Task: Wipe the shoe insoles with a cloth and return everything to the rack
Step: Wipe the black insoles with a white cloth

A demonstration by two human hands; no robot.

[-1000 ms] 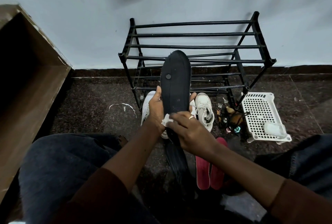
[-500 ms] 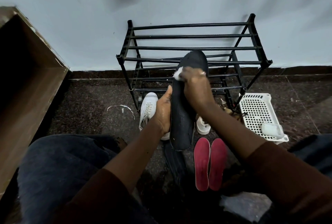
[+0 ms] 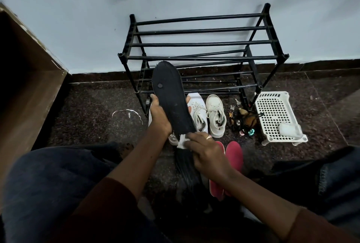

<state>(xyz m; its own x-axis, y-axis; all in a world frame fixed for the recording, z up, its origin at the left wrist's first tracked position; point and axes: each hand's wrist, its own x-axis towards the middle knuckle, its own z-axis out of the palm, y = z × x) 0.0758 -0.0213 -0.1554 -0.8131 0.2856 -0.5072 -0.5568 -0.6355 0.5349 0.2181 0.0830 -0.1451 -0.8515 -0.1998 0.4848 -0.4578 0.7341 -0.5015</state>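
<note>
My left hand point(image 3: 159, 117) grips a black insole point(image 3: 171, 94) from behind, holding it upright and tilted left in front of the black shoe rack point(image 3: 202, 57). My right hand point(image 3: 204, 152) presses a small white cloth point(image 3: 182, 141) against the insole's lower end, fingers curled over the cloth. Two red insoles point(image 3: 232, 162) lie side by side on the floor under my right wrist. Another black insole point(image 3: 187, 166) lies on the floor below the held one, partly hidden by my right hand.
A pair of white sneakers point(image 3: 215, 117) stands on the dark floor before the rack. Right of them lie keys and small trinkets point(image 3: 243, 120), then a white perforated basket point(image 3: 276, 116). A brown wooden cabinet point(image 3: 23, 90) fills the left. My knees frame the bottom.
My right hand slid the cloth from the insole's top end down to its lower end. The insole tilted left, and the sneakers behind it came back into view.
</note>
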